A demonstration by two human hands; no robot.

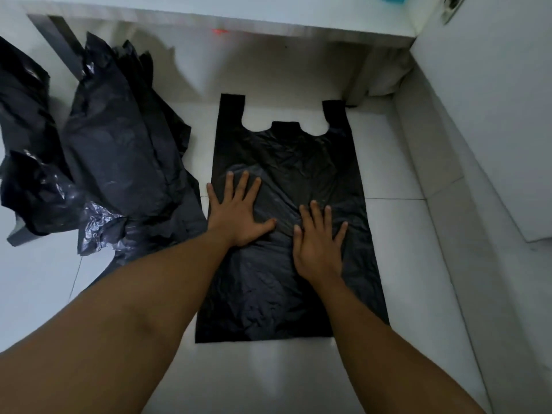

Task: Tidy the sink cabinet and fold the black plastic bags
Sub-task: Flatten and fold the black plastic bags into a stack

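Note:
A black plastic bag (298, 162) lies spread flat on the white tiled floor, its two handles pointing away from me. My left hand (236, 209) presses flat on the bag's left side, fingers straight and spread. Beside it, my right hand (318, 240) lies flat on the bag's middle, fingers straight. A heap of crumpled black plastic bags (119, 156) sits on the floor to the left, its edge close to my left hand.
A white cabinet ledge (268, 22) runs across the far side, with a dark opening beneath. A white wall (493, 130) and a low step (433, 180) bound the right. More crumpled black plastic (27, 144) lies at the far left.

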